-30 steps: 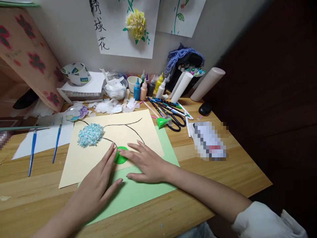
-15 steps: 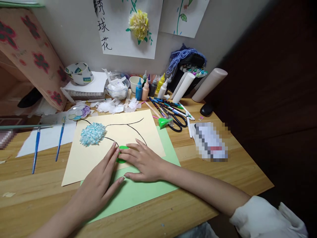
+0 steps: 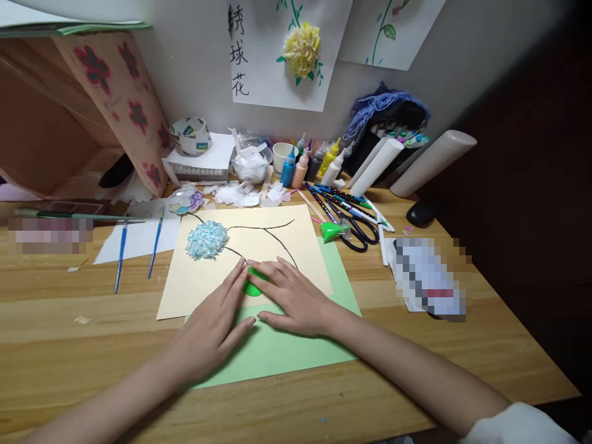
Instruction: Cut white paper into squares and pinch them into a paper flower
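Note:
Fingers of my left hand (image 3: 210,327) lie stretched out over the left edge of a flat, bright green piece (image 3: 253,288). From the other side my right hand (image 3: 296,299) rests on it with fingers extended; both hands are open. Partly covered by the fingers, the green piece sits at the lower edge of a cream sheet (image 3: 185,296). Black curved lines are drawn on that sheet, and a fluffy pale-blue paper flower (image 3: 207,239) stands out at its left. Beneath the cream sheet is a light green sheet (image 3: 287,351).
Right of the sheets lie a bag of green material (image 3: 333,232), black scissors (image 3: 358,237) and pens (image 3: 324,200). Two blue brushes (image 3: 121,256) lie left. Paint bottles (image 3: 287,169), a bowl of paper scraps (image 3: 252,166) and paper rolls (image 3: 377,166) line the back.
The view has turned left, so the whole scene sits further right in the picture. Both hands stay on the green piece, with little visible change in their pose.

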`<state>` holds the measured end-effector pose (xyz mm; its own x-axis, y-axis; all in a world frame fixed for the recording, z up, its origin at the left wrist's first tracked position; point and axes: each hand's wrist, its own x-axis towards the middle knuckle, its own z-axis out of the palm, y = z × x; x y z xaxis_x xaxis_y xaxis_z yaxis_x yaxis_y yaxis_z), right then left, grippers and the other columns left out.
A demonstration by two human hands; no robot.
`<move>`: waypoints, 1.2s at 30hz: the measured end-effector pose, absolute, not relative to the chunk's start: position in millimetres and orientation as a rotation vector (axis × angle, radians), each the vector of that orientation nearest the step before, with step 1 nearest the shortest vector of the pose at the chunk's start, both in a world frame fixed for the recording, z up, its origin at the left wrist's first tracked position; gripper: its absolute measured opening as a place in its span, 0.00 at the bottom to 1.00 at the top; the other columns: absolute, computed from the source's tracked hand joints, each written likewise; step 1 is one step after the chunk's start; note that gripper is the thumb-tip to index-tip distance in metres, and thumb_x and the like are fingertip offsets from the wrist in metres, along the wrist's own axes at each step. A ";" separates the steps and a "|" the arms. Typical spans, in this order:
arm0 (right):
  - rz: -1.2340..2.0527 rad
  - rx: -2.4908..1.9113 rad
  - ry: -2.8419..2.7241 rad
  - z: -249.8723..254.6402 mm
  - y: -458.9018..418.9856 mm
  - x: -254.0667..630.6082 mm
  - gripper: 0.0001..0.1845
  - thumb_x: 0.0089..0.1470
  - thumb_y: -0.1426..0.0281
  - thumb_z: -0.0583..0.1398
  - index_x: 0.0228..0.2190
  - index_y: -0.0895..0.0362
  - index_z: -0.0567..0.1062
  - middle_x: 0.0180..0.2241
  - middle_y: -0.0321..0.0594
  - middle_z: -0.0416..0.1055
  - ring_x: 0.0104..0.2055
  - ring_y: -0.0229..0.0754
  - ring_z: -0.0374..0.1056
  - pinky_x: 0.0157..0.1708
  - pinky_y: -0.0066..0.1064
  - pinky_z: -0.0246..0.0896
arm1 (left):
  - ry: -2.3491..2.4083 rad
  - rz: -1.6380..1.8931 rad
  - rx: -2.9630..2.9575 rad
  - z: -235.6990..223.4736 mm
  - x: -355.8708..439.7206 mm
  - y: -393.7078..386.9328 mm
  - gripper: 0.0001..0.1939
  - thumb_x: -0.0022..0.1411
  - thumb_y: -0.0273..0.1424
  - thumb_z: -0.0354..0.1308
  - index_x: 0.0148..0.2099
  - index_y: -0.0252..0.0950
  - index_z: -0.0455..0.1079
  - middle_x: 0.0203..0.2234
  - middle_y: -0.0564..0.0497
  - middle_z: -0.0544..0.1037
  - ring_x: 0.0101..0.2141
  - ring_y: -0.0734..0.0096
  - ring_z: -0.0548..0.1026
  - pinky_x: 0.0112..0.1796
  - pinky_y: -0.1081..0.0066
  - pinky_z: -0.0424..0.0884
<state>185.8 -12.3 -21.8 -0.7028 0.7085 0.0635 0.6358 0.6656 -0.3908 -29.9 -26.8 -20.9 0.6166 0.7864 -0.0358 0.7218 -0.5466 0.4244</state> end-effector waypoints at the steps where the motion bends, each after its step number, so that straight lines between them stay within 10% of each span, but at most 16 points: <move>1: 0.511 -1.097 -2.672 -22.0 -12.3 185.4 0.35 0.58 0.55 0.50 0.61 0.58 0.52 0.65 0.43 0.41 0.64 0.48 0.42 0.63 0.48 0.33 | 1.198 0.223 2.441 -20.8 -30.2 -27.1 0.36 0.67 0.41 0.43 0.68 0.39 0.27 0.66 0.48 0.35 0.64 0.63 0.45 0.60 0.62 0.52; 36: 0.517 -1.036 -2.607 -24.4 -11.7 184.8 0.32 0.59 0.57 0.49 0.60 0.62 0.54 0.62 0.45 0.53 0.62 0.48 0.45 0.62 0.44 0.42 | 1.216 0.247 2.450 -23.1 -30.9 -26.5 0.35 0.66 0.40 0.43 0.68 0.40 0.29 0.66 0.47 0.38 0.63 0.60 0.51 0.58 0.61 0.57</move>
